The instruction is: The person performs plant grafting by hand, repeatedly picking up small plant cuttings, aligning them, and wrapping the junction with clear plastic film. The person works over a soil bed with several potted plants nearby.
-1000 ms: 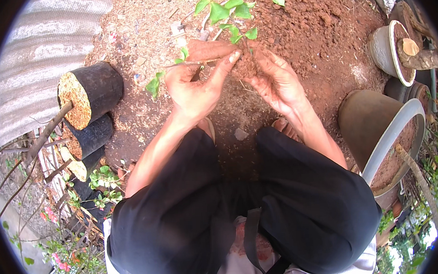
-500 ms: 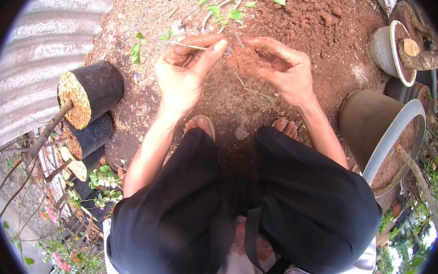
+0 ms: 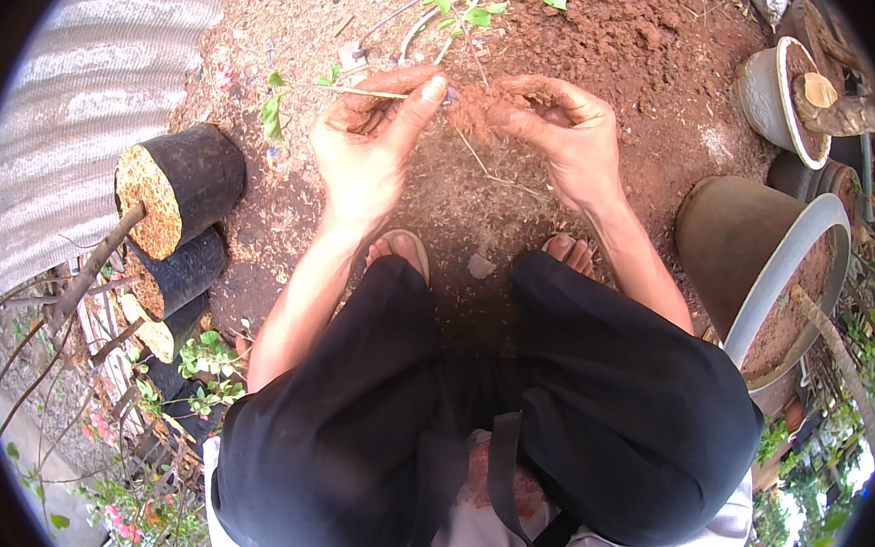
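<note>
Between the thumb and fingers of my left hand (image 3: 370, 147) is a thin green stem (image 3: 371, 93) that sticks out to the left, with leaves (image 3: 272, 113) at its far end. Opposite it, my right hand (image 3: 580, 144) has its soil-stained fingers pinched on a clump of moist reddish soil (image 3: 476, 111). The clump lies between the two hands. An upright leafy twig (image 3: 474, 53) meets the top of this clump; whether it is set in the soil is hard to make out. A dry thin stalk (image 3: 486, 170) hangs below.
Loose red soil (image 3: 633, 31) is heaped beyond my right hand. Black planter bags (image 3: 196, 178) lie on their sides at left, beside a corrugated sheet (image 3: 96, 94). At right are a large tilted pot (image 3: 736, 245) and a white pot (image 3: 767, 98). Leafy branches (image 3: 442, 22) lie ahead.
The soil clump and my right fingers have turned slightly, and the upright twig has shifted a little right. My left hand with the green stem has barely moved.
</note>
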The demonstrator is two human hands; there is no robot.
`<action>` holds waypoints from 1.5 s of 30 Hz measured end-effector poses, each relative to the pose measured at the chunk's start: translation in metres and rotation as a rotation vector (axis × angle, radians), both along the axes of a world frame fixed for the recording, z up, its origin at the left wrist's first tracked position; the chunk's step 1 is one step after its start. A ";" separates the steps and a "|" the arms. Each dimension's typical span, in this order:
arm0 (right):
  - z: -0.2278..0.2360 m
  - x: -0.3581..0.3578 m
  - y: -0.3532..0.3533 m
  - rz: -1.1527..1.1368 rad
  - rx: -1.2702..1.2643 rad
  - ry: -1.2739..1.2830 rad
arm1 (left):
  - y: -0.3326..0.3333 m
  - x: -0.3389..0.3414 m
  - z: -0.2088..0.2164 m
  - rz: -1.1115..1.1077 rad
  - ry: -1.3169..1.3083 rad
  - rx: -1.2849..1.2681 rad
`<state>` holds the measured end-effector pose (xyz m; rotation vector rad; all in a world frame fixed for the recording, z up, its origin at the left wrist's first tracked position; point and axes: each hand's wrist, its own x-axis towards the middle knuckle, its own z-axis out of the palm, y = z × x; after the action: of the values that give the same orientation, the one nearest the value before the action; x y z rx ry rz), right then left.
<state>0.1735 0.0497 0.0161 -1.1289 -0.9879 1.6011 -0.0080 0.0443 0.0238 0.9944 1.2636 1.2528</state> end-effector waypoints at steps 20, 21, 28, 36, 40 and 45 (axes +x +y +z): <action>0.009 0.081 0.046 -0.797 0.999 -0.615 | 0.002 -0.010 -0.012 0.029 -0.203 -0.053; -0.007 0.100 0.054 -0.638 0.925 -0.914 | 0.005 -0.006 -0.011 0.026 -0.212 -0.067; -0.034 0.090 0.030 -0.036 0.331 -1.060 | 0.003 -0.009 -0.008 -0.010 -0.248 -0.072; -0.009 0.023 0.016 0.151 0.322 -0.560 | 0.004 -0.007 -0.006 -0.036 -0.300 -0.119; -0.007 0.017 0.008 0.170 0.161 -0.152 | 0.003 -0.007 -0.006 -0.012 -0.281 -0.114; 0.005 0.001 0.003 0.200 -0.286 0.183 | 0.001 0.000 -0.011 0.101 -0.153 -0.034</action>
<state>0.1749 0.0528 0.0214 -1.0726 -0.7874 2.0186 -0.0077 0.0450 0.0128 0.8033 1.2236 1.3539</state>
